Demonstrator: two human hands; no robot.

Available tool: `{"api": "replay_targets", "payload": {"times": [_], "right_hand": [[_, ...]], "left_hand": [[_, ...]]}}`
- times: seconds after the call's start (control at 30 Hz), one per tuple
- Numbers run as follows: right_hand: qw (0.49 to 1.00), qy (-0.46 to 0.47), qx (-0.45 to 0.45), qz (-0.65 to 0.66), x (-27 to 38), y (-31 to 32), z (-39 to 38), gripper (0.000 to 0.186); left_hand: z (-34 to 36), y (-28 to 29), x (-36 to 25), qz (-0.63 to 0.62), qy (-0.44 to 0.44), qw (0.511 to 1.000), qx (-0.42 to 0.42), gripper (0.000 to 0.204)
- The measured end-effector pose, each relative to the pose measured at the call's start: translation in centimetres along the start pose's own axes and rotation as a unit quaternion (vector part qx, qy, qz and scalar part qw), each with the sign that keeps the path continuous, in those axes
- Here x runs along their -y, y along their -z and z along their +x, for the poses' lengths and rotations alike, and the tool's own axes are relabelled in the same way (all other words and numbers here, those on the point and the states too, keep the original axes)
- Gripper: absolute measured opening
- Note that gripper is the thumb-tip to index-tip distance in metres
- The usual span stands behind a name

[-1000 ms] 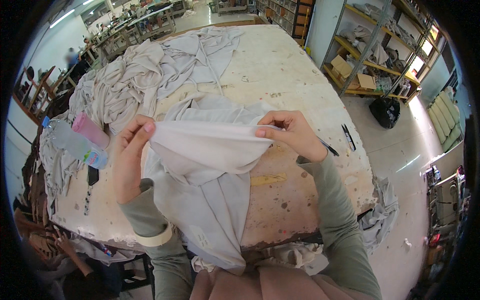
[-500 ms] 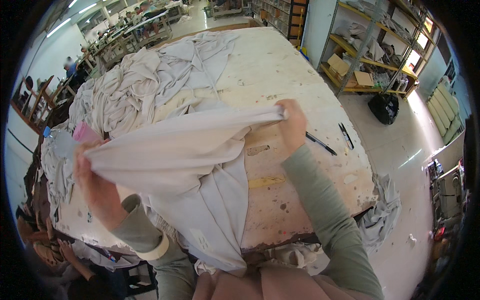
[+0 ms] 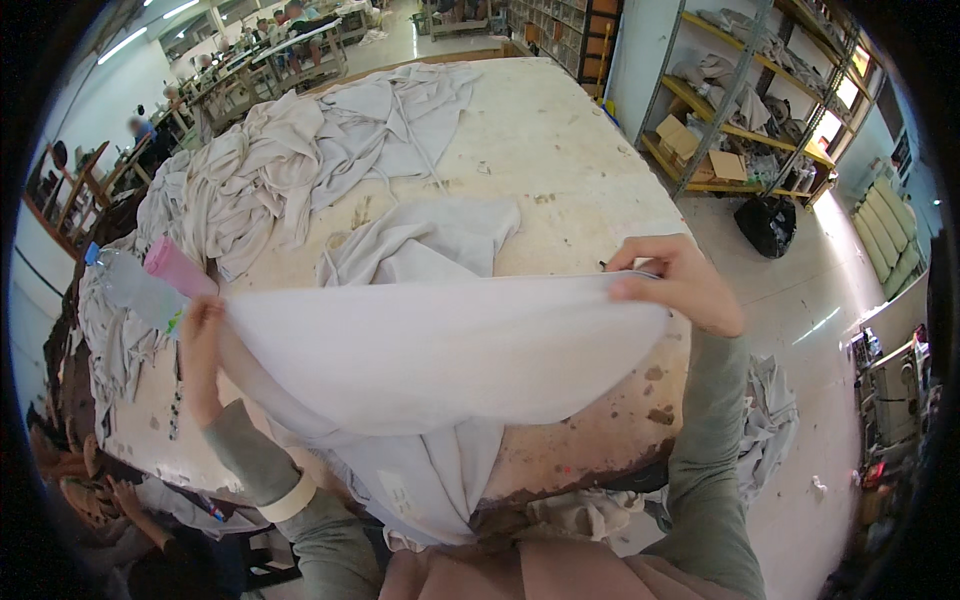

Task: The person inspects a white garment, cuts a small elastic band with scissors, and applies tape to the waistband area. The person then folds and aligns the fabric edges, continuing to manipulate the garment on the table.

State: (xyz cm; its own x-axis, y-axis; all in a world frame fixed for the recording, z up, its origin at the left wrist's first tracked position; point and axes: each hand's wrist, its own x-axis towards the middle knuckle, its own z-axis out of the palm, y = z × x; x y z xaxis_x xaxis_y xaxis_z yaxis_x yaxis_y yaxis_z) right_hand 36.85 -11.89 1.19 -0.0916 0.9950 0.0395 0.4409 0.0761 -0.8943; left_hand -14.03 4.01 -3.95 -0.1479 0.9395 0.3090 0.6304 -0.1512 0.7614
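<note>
A pale grey-white piece of fabric (image 3: 440,350) is stretched between my two hands above the table (image 3: 570,150). My left hand (image 3: 203,325) pinches its left end, close to a pink cup (image 3: 180,267) and a clear plastic bottle (image 3: 135,285). With fingers and thumb, my right hand (image 3: 680,285) grips the right end of its upper edge. The cloth's middle sags in a curve, and its lower part hangs over the near table edge against me. Another part of pale cloth (image 3: 430,235) lies just beyond the stretched edge; whether the two are joined I cannot tell.
A large heap of pale garments (image 3: 270,165) covers the table's far left. Metal shelves (image 3: 730,120) with boxes stand at the right, a black bag (image 3: 766,225) below them. More cloth (image 3: 770,410) hangs off the right edge. Another person's hand (image 3: 130,500) shows at lower left.
My right hand has moved right and nearer, pulling the fabric's upper edge straight and level. My left hand has shifted slightly right. The pen and small black tool are now mostly hidden.
</note>
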Motion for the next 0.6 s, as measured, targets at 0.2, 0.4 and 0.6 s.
{"api": "replay_targets", "payload": {"times": [0.2, 0.4, 0.6], "right_hand": [[0.995, -0.006, 0.038, 0.093, -3.4, -5.5, 2.7, 0.027], [0.983, -0.003, 0.093, 0.157, -3.8, -8.9, 3.0, 0.023], [0.995, 0.003, 0.044, 0.09, -5.8, -7.9, 2.9, 0.021]], "left_hand": [[-5.7, -9.9, -4.7, 0.026, -0.166, 0.979, 0.111, 0.022], [-12.3, -16.5, -12.3, -0.284, -0.131, 0.879, 0.36, 0.02], [-10.5, -15.4, -9.4, -0.369, 0.013, 0.867, 0.333, 0.016]]}}
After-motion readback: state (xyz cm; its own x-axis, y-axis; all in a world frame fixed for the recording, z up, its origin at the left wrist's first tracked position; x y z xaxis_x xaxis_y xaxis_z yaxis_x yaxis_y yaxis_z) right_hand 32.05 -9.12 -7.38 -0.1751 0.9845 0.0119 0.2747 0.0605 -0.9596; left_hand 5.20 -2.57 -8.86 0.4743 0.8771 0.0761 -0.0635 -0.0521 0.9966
